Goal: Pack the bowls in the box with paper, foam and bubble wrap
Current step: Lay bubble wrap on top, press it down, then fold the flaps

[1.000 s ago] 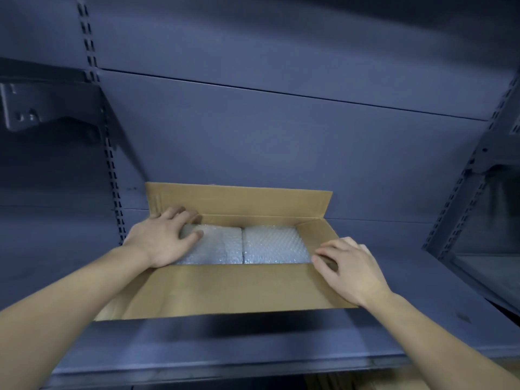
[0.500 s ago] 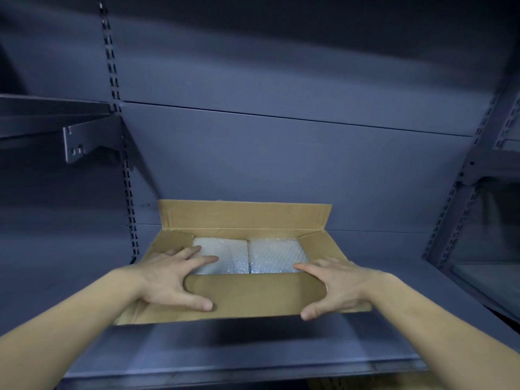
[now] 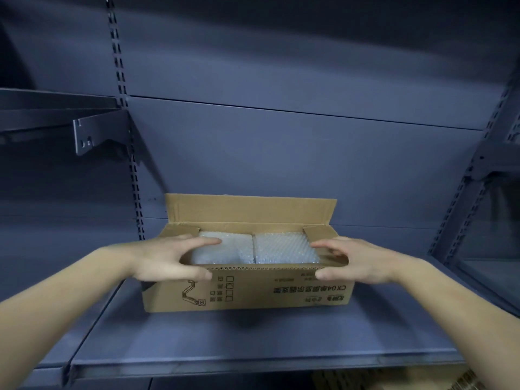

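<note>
A brown cardboard box (image 3: 253, 294) with black print on its front stands on a grey-blue metal shelf (image 3: 225, 342). Its back flap stands upright and both small end flaps lie folded inward. Inside lie two bundles wrapped in bubble wrap: the left bundle (image 3: 225, 249) and the right bundle (image 3: 284, 247). My left hand (image 3: 168, 260) grips the box's near left corner, fingers over the end flap and thumb on the front wall. My right hand (image 3: 354, 263) grips the near right corner the same way. The bowls themselves are hidden by the wrapping.
The shelf's back panel (image 3: 281, 164) rises just behind the box. A slotted upright (image 3: 132, 170) and a bracket (image 3: 87, 136) carrying another shelf are at the upper left. A side frame with a lower shelf (image 3: 489, 249) stands at the right. Cardboard (image 3: 422, 381) shows below the shelf edge.
The front flap that my hands were pressing down is folded in, showing the printed front wall. Both hands shifted outward to the box's near corners. The view drew back and rose.
</note>
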The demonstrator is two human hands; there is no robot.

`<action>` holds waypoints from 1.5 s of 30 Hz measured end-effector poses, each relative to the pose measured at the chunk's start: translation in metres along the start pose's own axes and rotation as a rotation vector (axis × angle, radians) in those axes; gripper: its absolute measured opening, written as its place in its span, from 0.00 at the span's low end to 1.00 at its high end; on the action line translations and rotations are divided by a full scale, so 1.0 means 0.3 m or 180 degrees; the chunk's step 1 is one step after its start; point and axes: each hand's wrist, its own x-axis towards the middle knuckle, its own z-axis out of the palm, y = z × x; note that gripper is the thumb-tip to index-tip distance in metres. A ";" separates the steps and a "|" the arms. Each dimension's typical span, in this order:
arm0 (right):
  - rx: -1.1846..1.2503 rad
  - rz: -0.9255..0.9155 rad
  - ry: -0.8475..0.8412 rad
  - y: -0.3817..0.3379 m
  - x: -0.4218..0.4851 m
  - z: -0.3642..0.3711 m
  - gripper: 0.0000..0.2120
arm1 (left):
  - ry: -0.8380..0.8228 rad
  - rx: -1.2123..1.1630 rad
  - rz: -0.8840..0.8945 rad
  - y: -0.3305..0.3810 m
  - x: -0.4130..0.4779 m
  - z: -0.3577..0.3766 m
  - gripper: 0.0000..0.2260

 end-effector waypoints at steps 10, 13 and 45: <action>-0.1073 -0.0103 0.1453 -0.064 0.037 -0.007 0.39 | 0.1336 0.1031 0.0113 -0.008 0.038 -0.065 0.40; -0.1382 -0.0054 0.1586 -0.056 0.081 0.015 0.43 | 0.1559 0.1281 0.0119 -0.016 0.073 -0.042 0.38; -0.0212 0.0078 0.1757 -0.112 0.369 0.123 0.28 | 0.0366 0.0335 -0.0446 -0.043 0.200 0.089 0.29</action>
